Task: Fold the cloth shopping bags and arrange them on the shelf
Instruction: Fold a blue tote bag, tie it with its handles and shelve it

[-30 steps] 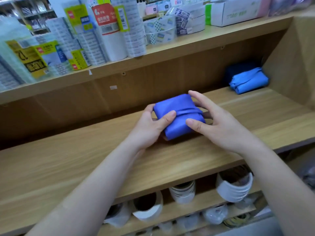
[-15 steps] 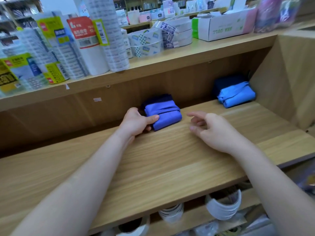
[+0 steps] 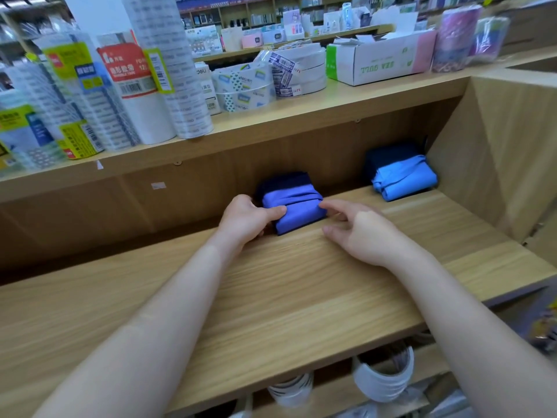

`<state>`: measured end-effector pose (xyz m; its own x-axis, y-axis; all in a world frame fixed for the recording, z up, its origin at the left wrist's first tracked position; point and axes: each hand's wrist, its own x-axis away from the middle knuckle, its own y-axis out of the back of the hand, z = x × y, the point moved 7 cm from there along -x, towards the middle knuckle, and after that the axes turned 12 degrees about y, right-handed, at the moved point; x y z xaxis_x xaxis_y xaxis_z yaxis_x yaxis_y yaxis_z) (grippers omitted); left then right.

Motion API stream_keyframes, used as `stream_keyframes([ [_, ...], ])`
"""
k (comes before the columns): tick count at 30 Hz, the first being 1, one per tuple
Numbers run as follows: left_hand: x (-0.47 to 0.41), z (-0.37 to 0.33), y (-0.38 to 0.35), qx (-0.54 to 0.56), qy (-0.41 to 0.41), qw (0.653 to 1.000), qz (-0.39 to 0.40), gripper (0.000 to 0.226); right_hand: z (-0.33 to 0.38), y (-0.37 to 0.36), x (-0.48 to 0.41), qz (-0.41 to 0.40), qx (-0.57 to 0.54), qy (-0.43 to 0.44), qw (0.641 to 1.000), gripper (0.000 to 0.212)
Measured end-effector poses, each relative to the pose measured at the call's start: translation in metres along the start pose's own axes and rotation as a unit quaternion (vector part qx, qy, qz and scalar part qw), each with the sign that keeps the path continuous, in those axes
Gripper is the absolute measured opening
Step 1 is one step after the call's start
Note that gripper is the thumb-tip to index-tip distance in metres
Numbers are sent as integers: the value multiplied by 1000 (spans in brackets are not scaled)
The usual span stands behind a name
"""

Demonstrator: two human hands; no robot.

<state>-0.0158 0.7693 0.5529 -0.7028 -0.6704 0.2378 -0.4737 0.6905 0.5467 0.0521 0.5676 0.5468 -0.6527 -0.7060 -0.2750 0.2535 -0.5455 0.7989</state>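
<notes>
Violet-blue folded bag (image 3: 294, 211) sits at centre frame, at the back of the wooden shelf (image 3: 271, 297), against the back panel. A dark navy bundle (image 3: 286, 178) lies right behind it, touching; likely another folded bag, too dark to confirm.

Left hand (image 3: 244, 220) grips the bag's left end, thumb laid across the top, fingers tucked round the side. Right hand (image 3: 361, 233) holds nothing and is relaxed with fingers loosely bent. Its index tip is at the bag's right edge; can't tell if it touches.

Light-blue folded bag (image 3: 404, 181) is placed at right of frame, near the shelf's side wall, with a second dark bundle (image 3: 388, 158) behind it.

Progress, judged: folding of this bag looks done, compact with the strap wrapped round. It is in the placement step, being squared up in the back row. At least two bags are shelved, maybe four counting the dark ones. No unfolded bags in view, so can't say how many are left. The shelf has plenty of room at left of frame.

Upper shelf carries packed tape rolls (image 3: 244, 86) and a white carton (image 3: 382, 60). More tape rolls (image 3: 382, 378) are on the level below.
</notes>
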Motion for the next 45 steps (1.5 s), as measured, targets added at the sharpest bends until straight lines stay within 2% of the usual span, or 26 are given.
stream_keyframes([
  [5, 7, -4, 3, -25, -14, 999, -15, 53, 4, 2, 6, -3, -15, 7, 1000, 53],
  [8, 7, -3, 1, -16, -25, 1000, -6, 36, 2, 11, 15, -13, -24, -17, 999, 53],
  [11, 8, -6, -2, -31, -36, 999, 19, 67, 2, 25, 36, -62, -57, -41, 996, 48],
  [14, 13, -3, 0, -78, -45, 996, 18, 77, 6, 38, 65, -135, -95, -58, 985, 43],
  [17, 30, -3, 6, -141, -83, 987, -1, 65, 15, 46, 100, -193, -96, -65, 974, 41],
  [19, 51, -3, 9, -140, -127, 982, 1, 56, 23, 46, 123, -216, -96, -73, 969, 41],
  [23, 109, 0, 9, -114, -245, 962, 33, 21, 43, 42, 171, -269, -88, -95, 954, 38],
  [29, 191, 22, -16, -85, -380, 913, 118, 11, 65, 32, 246, -305, -33, -136, 942, 32],
  [32, 226, 30, -32, -77, -439, 884, 141, 14, 66, 31, 289, -293, 20, -170, 941, 31],
  [36, 262, 46, -79, -137, -483, 839, 209, 18, 55, 35, 354, -233, 117, -224, 939, 30],
  [41, 292, 78, -167, -213, -442, 818, 299, 21, 5, 42, 460, -164, 157, -341, 912, 26],
  [45, 313, 103, -247, -267, -417, 803, 331, 20, -48, 48, 554, -117, 146, -426, 885, 30],
])
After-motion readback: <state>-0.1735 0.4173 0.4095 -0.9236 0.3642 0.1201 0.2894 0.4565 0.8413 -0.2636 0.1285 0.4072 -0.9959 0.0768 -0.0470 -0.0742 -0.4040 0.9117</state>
